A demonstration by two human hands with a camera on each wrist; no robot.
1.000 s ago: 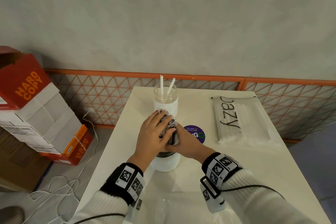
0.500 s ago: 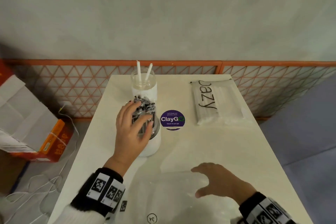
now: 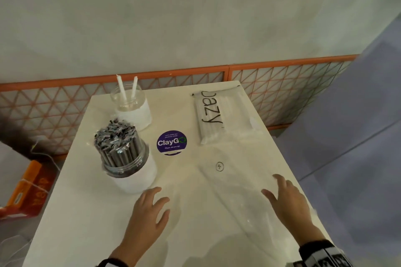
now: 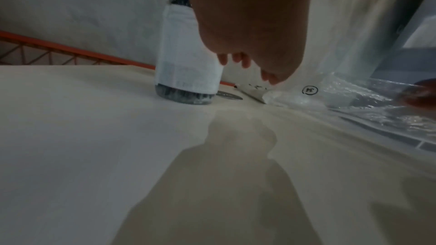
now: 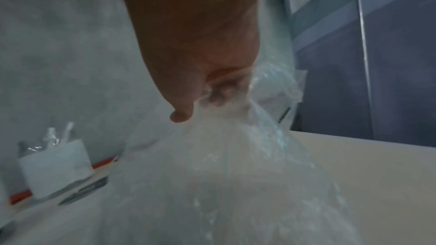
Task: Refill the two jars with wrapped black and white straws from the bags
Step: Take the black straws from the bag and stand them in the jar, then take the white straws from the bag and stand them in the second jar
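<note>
The near jar [image 3: 130, 167] with a white label is packed with wrapped black straws [image 3: 115, 138]. Behind it, the far jar [image 3: 131, 105] holds two white straws [image 3: 121, 90]. A full bag of white straws [image 3: 213, 119] lies at the back right. An empty clear plastic bag [image 3: 227, 197] marked 34 is spread over the near table. My left hand [image 3: 155, 204] hovers with spread fingers at the bag's left edge, just in front of the near jar [image 4: 186, 53]. My right hand [image 3: 284, 197] is on the bag's right side, and the plastic [image 5: 247, 137] bunches at its curled fingers [image 5: 221, 94].
The white table [image 3: 91, 201] has a purple ClayGo sticker [image 3: 171, 142] in its middle. An orange mesh fence [image 3: 54, 102] runs behind it. Paper boxes [image 3: 28, 188] and a white cable lie on the floor at the left. The table drops off just past my right hand.
My left hand has come off the black straws and dropped to the table by the clear bag. My right hand has moved right over the bag and gathered its plastic.
</note>
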